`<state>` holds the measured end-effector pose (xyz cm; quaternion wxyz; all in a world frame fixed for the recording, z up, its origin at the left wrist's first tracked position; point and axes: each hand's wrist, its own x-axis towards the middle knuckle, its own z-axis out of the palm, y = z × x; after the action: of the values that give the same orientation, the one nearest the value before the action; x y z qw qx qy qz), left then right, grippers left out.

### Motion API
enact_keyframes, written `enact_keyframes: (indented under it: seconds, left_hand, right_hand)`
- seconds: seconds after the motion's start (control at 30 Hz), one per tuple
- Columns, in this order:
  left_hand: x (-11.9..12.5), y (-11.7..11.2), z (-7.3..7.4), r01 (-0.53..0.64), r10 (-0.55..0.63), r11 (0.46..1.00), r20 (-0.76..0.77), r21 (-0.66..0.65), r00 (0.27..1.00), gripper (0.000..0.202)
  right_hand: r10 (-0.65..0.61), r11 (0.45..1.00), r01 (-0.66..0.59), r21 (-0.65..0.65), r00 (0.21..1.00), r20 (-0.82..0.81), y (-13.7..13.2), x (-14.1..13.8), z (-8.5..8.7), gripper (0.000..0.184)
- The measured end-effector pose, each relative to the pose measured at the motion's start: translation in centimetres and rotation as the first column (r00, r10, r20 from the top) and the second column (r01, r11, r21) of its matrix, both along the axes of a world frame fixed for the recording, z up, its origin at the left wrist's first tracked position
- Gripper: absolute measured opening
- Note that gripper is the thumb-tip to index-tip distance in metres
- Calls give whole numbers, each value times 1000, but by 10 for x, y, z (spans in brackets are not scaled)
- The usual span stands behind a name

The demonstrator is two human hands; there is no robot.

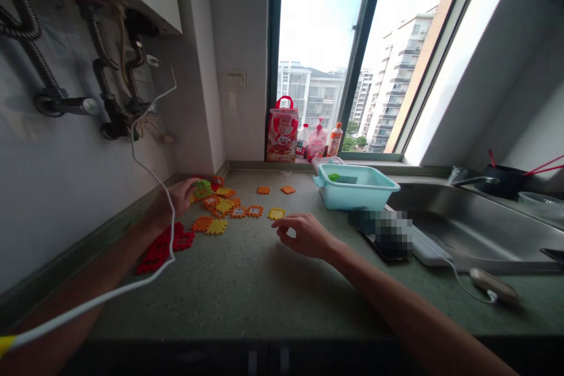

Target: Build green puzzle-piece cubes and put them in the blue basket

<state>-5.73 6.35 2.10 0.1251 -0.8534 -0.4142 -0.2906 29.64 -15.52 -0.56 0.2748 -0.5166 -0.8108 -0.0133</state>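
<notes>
Left hand (174,200) on green foam piece (203,189), grip unclear; right hand (306,236) open, empty, near yellow foam piece (276,214). Orange foam pieces (263,190): two, 12 o'clock. Blue basket (356,197): one, 1 o'clock.

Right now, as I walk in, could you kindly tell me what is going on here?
A person is working at a counter, both bare hands near scattered orange and yellow cutout pieces. The left hand is at a green piece, and the right hand is just beside a yellow piece. A teal basin sits nearby.
</notes>
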Motion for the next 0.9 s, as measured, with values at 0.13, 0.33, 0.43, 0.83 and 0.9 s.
enact_keyframes:
  seconds: [0.13, 0.33, 0.43, 0.83, 0.9]
  left_hand:
    - [52, -59, -18, 596, -556, 778, -222, 198, 801, 33]
    - [85, -108, -30, 825, -700, 544, -457, 156, 548, 36]
    - [84, -110, -32, 843, -723, 523, -457, 127, 517, 34]
    - [89, -110, -35, 856, -815, 518, -303, 0, 494, 36]
    - [88, -111, -28, 845, -806, 534, -292, 18, 515, 43]
  right_hand:
    - [-44, 997, 44, -60, 999, 8, 1, 2, -2, 34]
    - [-6, 992, 7, -126, 1000, 8, -4, -4, 2, 49]
    - [20, 990, -14, -139, 999, 40, -5, -9, 1, 49]
    - [91, 988, -86, -128, 995, 40, 0, -13, -7, 51]
    - [109, 987, -103, -126, 993, 46, 0, -16, -7, 43]
